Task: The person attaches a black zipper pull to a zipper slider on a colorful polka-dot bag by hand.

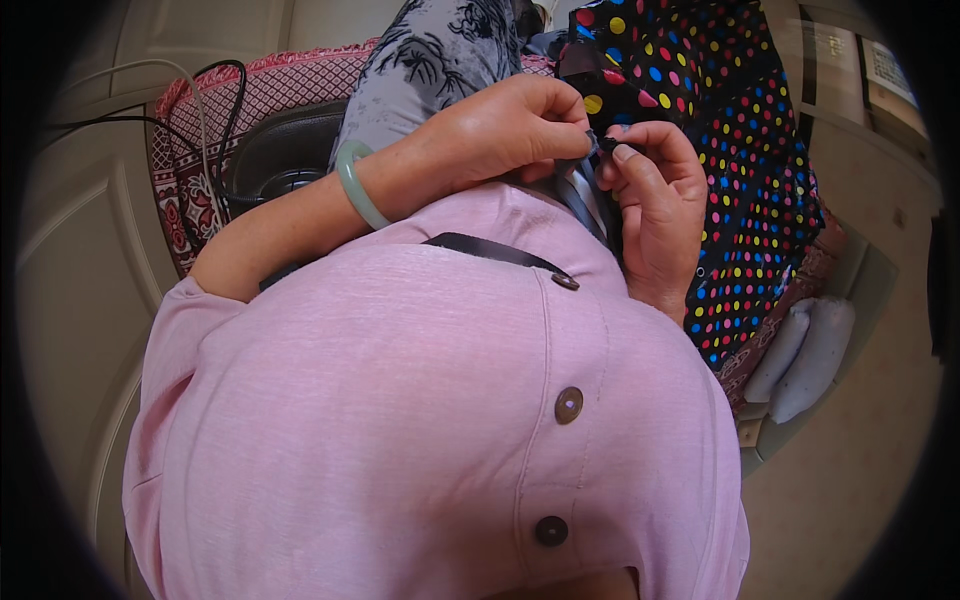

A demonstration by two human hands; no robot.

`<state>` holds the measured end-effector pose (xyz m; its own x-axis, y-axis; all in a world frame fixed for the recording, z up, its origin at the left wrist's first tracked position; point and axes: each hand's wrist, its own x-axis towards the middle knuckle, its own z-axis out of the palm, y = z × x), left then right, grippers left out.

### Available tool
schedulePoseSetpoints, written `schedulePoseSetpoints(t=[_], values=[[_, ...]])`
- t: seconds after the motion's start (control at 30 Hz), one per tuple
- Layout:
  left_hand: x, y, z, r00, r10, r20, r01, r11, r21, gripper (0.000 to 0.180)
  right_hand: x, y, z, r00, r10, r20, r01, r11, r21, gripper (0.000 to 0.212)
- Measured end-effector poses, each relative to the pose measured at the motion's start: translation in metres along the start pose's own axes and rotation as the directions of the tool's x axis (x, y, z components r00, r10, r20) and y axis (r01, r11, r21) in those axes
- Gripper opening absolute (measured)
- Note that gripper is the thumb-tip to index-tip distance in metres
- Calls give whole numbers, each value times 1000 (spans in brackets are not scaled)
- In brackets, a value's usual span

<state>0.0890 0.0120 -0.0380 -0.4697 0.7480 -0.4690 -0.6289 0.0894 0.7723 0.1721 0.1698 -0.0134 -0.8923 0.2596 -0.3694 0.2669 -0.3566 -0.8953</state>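
Observation:
Close together over my lap, both hands work at a small bunch of material. My left hand [535, 128], with a pale green bangle [358, 185] on its wrist, pinches the edge of a grey-blue cloth [574, 172] between thumb and fingers. Grey and white stripes show on a piece hanging just below the fingertips. My right hand [655, 195] pinches a small black thing [608, 146] between thumb and forefinger; its kind is too small to make out. A black sheet with colourful dots [745, 150] lies beyond and to the right of my right hand.
My legs wear grey trousers with a black pattern [425, 75]. A red and white patterned cover [300, 80] lies under a black padded object [285, 150] at left, near loose cables [205, 125]. Pale grey rolls [815, 355] lie at right. Panelled doors [75, 300] stand at left.

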Motion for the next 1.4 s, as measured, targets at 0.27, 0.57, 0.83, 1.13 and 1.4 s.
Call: schedulePoseSetpoints(t=[0.27, 0.57, 0.83, 1.13, 1.4], values=[[-1, 0, 1, 1000, 2, 3, -2, 1000, -12, 10, -1, 1, -1, 1000, 15, 10, -15, 1000, 4, 9], [-1, -1, 0, 999, 38, 18, -38, 999, 17, 11, 0, 2, 1, 1000, 10, 4, -10, 1000, -12, 8], [-1, -1, 1, 999, 37, 5, -37, 998, 56, 11, 1, 4, 1, 1000, 13, -7, -13, 1000, 7, 9], [-1, -2, 0, 999, 44, 14, -45, 997, 67, 11, 2, 4, 2, 1000, 17, 0, -17, 1000, -4, 9], [0, -2, 1, 999, 38, 0, -38, 998, 45, 11, 2, 5, 0, 1000, 28, 6, -28, 999, 32, 9]])
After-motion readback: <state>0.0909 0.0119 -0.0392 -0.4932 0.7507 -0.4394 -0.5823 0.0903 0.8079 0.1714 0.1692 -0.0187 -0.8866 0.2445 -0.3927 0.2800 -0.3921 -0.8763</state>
